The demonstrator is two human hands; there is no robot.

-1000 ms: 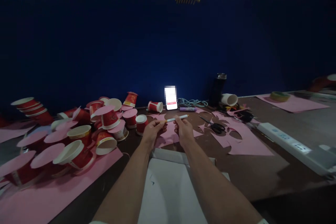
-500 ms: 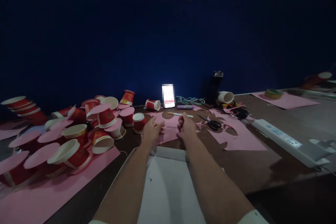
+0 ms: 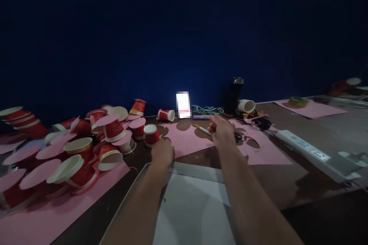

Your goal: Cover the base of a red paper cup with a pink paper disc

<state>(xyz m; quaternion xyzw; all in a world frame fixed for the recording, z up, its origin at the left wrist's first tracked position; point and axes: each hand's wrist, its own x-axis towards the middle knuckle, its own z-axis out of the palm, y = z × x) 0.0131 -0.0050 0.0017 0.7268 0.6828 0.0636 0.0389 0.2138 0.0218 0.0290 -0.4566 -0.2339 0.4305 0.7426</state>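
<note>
Left hand [image 3: 163,153] and right hand [image 3: 223,129] have moved apart since the earlier frame of the head view, exposing more of the pink sheet [image 3: 185,140] between them. White pen [image 3: 202,129] lies over the sheet's right part, one end pinched in the right fingers. Left fingers: grip cannot be told; just beside a red cup [image 3: 151,136]. Brown worktop [image 3: 276,180] carries crowded paper cups [image 3: 113,130] leftward, power strip [image 3: 301,145] rightward. Dark blue wall [image 3: 115,46] behind; room dim.
</note>
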